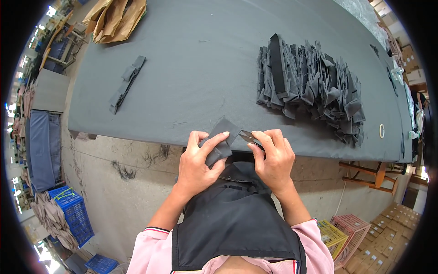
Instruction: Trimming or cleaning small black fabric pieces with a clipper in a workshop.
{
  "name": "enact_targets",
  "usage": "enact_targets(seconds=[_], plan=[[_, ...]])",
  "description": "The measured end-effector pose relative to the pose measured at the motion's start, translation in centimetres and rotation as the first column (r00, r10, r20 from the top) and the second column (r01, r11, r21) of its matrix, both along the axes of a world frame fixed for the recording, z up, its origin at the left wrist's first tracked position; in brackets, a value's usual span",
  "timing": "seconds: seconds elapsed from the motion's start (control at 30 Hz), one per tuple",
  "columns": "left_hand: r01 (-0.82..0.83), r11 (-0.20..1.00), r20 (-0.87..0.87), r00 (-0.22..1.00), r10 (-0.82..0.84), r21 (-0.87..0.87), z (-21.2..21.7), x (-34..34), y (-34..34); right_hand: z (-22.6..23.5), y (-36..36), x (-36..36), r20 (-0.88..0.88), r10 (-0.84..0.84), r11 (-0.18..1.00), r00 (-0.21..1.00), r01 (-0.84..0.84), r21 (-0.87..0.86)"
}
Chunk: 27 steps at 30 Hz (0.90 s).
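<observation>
Right at the near edge of the table, here's the folded dark-grey cloth piece (224,131), pinched between the thumb and fingers of the left hand (198,157). The right hand (276,157) closes around a small pair of dark metal snips (248,136), the tips right at the cloth's right-hand edge!

Beyond, the broad table covered in smooth grey fabric (182,86) carries a thick row of dark-grey cloth pieces (310,82) on the right, packed side by side, with a pale ring-shaped roll (382,131) near it. Over on the left lies a narrow folded grey cloth strip (127,84), and past that a crumpled brown paper bag (116,23), contents impossible to tell.

Down to the floor: a blue plastic lattice crate (75,217) at left, dusky-pink cloth pieces (48,212) heaped against its side. Lower right, a yellow plastic crate (332,235) stands beside a pink plastic crate (352,233), their contents unclear, near brown cardboard boxes (388,228).
</observation>
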State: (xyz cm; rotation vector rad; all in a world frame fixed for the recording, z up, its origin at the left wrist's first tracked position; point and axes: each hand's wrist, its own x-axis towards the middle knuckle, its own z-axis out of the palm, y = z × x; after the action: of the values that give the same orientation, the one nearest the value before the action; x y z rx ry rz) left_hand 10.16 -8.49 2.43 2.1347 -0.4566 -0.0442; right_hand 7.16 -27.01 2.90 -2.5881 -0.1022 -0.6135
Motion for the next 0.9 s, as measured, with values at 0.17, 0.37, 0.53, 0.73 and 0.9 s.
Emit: enact_targets(seconds=[0.17, 0.37, 0.53, 0.73, 0.9], plan=[[0.032, 0.999, -0.055, 0.998, -0.033, -0.024, 0.3, -0.2, -0.2, -1.8, -0.3, 0.2, -0.143, 0.155, 0.781, 0.978, -0.033, 0.623], [0.034, 0.999, 0.019, 0.999, -0.034, 0.001, -0.2, -0.4, -0.3, -0.9, -0.2, -0.2, -0.240, 0.182, 0.150, 0.953, 0.215, 0.965], [0.005, 0.995, -0.109, 0.994, -0.015, -0.097, 0.3, -0.2, -0.3, -0.8, -0.1, -0.3, 0.018, -0.013, 0.927, 1.000, 0.005, 0.374], [-0.012, 0.994, -0.120, 0.993, -0.001, -0.106, 0.3, -0.4, -0.4, -1.4, 0.5, -0.3, 0.031, -0.037, 0.976, 0.999, 0.030, 0.216], [-0.021, 0.996, -0.114, 0.993, 0.011, -0.085, 0.1, -0.5, -0.2, -1.1, 0.6, -0.4, 0.031, -0.025, 0.983, 0.999, 0.019, 0.184]])
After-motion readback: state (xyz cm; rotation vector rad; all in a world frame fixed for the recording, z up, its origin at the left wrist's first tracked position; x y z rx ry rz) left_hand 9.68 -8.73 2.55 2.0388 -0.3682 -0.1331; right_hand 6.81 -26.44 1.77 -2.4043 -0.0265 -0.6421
